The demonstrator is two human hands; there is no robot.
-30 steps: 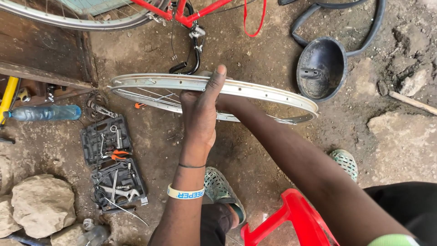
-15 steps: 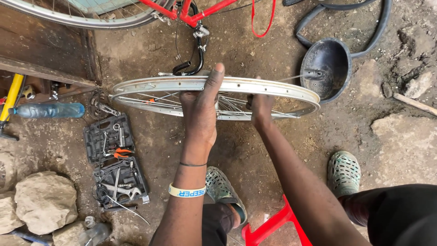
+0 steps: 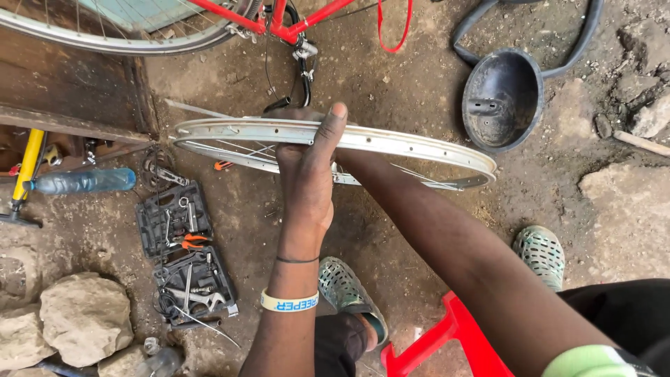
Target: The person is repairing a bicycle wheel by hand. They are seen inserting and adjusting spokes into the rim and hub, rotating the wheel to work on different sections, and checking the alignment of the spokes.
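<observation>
Head view: my left hand (image 3: 307, 174) grips a silver bicycle rim (image 3: 405, 143); my right hand's grip is hidden behind it, above dirt ground (image 3: 391, 77).

Right hand hidden behind the left hand (image 3: 307, 174) and the wheel rim (image 3: 391, 143); only its forearm shows, so its grip can't be told. Red bicycle frame (image 3: 279, 21) and its wheel (image 3: 105, 38) cut off by the top edge. Red stool (image 3: 447, 342) cut by the bottom edge. Small tools in the open black tool case (image 3: 185, 262) too small to identify.
</observation>
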